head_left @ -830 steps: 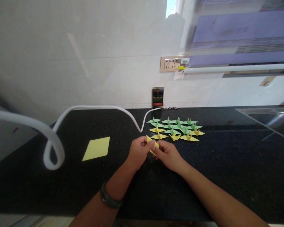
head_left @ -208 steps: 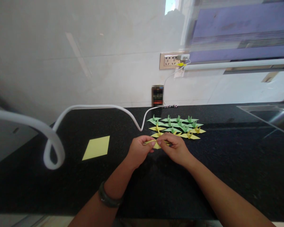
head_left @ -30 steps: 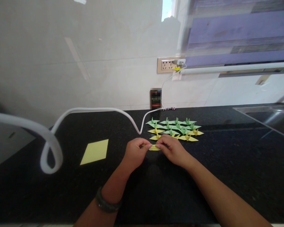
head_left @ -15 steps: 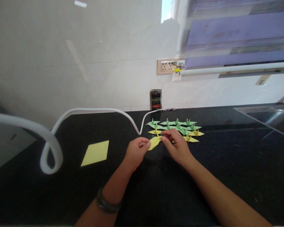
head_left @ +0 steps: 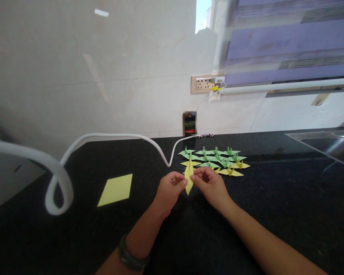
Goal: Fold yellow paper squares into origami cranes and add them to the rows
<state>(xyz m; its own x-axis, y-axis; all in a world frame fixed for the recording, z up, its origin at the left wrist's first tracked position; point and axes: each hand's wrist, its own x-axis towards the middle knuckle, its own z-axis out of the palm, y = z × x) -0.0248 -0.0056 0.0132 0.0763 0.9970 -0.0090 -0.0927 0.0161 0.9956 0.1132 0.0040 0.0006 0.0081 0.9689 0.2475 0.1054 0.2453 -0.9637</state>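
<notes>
A narrow folded yellow paper piece (head_left: 189, 177) stands upright between my hands, just above the black counter (head_left: 275, 214). My left hand (head_left: 169, 190) pinches its left edge and my right hand (head_left: 210, 185) pinches its right edge, both closed on it. Right behind my hands lie several finished green and yellow paper cranes (head_left: 216, 161) in rows. A flat yellow paper square (head_left: 116, 189) lies to the left on the counter.
A thick white cable (head_left: 57, 179) loops over the left of the counter. A phone (head_left: 189, 123) leans on the wall, wired to a wall socket (head_left: 202, 84). A steel sink (head_left: 329, 142) is at the far right.
The yellow piece was lying sideways, stretched between my hands; now it is turned upright with its point up. My hands have drawn a little closer together.
</notes>
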